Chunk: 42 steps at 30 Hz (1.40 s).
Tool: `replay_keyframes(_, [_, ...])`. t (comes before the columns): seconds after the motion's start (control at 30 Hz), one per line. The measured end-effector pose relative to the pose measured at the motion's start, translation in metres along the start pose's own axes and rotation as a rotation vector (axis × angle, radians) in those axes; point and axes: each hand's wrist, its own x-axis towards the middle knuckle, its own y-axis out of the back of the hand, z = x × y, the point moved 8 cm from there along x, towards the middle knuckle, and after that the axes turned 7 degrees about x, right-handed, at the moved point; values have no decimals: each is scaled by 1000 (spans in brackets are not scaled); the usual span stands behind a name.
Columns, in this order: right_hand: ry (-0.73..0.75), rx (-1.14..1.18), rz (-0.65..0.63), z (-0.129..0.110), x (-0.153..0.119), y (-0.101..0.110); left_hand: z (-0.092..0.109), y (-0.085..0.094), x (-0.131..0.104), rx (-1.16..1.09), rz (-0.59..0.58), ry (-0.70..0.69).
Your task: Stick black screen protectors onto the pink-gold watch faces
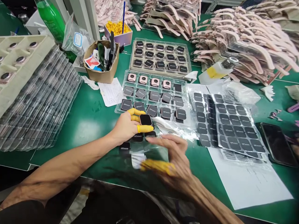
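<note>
My left hand [127,126], with yellow finger cots, holds a smartwatch body [145,120] between thumb and fingers, its dark screen facing up. Below it lies a clear sheet of black labels [138,137] printed with white lettering. My right hand [176,155] is over the sheet's right side, its index finger stretched toward a label. Motion smears its yellow-covered fingers, so I cannot tell whether they grip anything. A small white piece [136,160] lies close to them. Just beyond, a clear tray [119,107] holds pink-cased watch bodies [154,82] and several label-covered ones.
Another filled tray [161,73] sits farther back. Stacked trays [39,109] rise at left, beside a cardboard box [102,74] of odds and ends. To the right are label sheets [235,124], a phone [277,144], a bottle [217,71] and heaped pink straps [240,40].
</note>
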Motion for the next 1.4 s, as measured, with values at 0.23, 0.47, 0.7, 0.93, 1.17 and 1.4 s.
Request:
replay_keyframes(0.23, [-637,558,304,68,17,36,-4,-9,-6,274,-84,-83])
replay_keyframes(0.47, [-804,692,357,107,12,5,-5,-12,-8,480,-100,-71])
replay_keyframes(0.7, [-798,668,360,106,8,6,-6,-14,-9,507,-101,-87])
replay_keyframes(0.93, [-810,675,368,104,9,3,-6,-14,-9,503,-92,-63])
replay_keyframes(1.17, [-809,670,377,105,8,2,-6,-13,-8,490,-100,-75])
replay_keyframes(1.4, [-775,620,352,101,9,2,-8,-11,-6,524,-93,-84])
